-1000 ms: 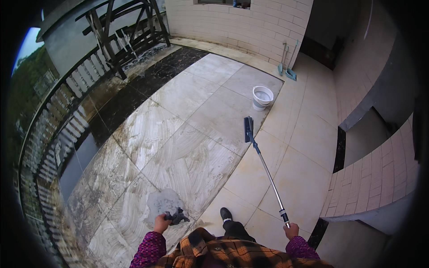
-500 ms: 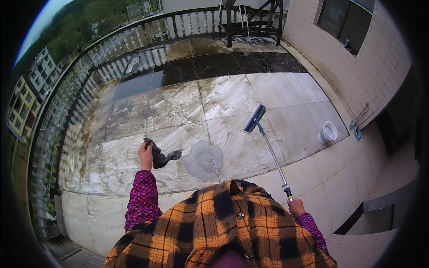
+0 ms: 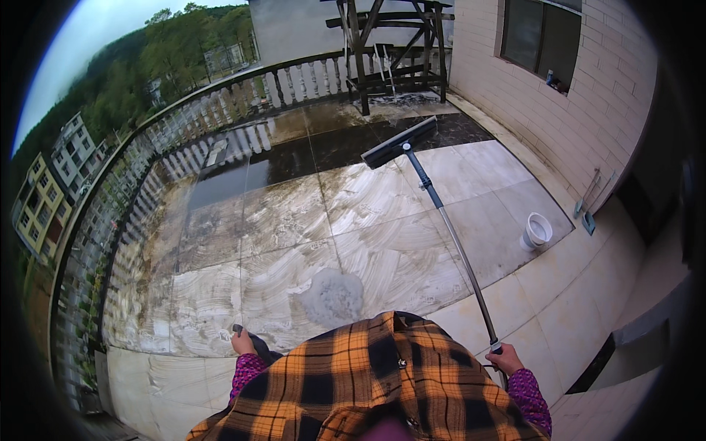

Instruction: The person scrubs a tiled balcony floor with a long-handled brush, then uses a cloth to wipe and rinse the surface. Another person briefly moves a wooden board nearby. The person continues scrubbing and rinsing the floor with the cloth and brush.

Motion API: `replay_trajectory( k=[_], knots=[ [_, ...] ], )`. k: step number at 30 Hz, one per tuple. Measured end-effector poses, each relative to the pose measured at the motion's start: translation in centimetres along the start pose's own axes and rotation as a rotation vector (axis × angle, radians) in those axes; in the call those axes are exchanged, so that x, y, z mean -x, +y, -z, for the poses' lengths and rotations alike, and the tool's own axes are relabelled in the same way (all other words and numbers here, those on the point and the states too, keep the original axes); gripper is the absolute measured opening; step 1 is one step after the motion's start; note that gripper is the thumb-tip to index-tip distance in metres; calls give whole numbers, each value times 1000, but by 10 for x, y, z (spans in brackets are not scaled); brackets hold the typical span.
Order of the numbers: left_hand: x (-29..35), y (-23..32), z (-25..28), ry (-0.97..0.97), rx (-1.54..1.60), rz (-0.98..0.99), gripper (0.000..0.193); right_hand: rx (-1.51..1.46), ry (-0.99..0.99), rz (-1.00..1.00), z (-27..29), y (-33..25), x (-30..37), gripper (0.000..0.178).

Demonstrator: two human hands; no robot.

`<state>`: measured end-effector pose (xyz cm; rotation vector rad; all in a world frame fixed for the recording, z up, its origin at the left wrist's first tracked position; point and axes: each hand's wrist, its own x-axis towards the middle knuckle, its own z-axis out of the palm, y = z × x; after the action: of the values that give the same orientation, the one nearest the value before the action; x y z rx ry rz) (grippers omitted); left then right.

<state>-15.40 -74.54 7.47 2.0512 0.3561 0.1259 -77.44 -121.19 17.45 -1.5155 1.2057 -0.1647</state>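
1. On my feed, a dark timber frame [image 3: 357, 51] stands beside the balustrade [image 3: 301, 82].
2. To the right I see a window [image 3: 540, 37] in a pale tiled wall [image 3: 618, 88].
3. Near that wall's foot — a blue-green dustpan [image 3: 588, 223].
4. Beyond the balustrade — a yellow building [image 3: 43, 206], a white building [image 3: 76, 156], green trees [image 3: 180, 40].

Before you lies an outdoor floor [image 3: 489, 202] of large pale tiles, streaked with white and brown smears and crossed by a glossy black band [image 3: 283, 165]. A balustrade [image 3: 312, 79] borders your left and the far side, where a dark frame [image 3: 358, 62] of crossed beams stands. At your right, a pale brick-patterned wall [image 3: 618, 88] holds a window [image 3: 523, 33]. Beyond, you overlook a wooded hillside [image 3: 114, 84] and a yellow building [image 3: 43, 202] under overcast daylight.
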Motion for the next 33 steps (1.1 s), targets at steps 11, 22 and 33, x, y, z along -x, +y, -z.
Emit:
replay_trajectory(
  k=[11, 22, 33],
  knots=[
    [5, 54, -66, -707, 421, 121, 13, 374, 358, 187, -24, 15, -45, 26],
    [19, -24, -57, -328, -609, -59, 55, 498, 334, -170, -93, 74, -16, 28],
    [16, -79, -16, -505, -821, -383, 36, 550, 356, -245, -91, 85, -35, 30]
  ],
)
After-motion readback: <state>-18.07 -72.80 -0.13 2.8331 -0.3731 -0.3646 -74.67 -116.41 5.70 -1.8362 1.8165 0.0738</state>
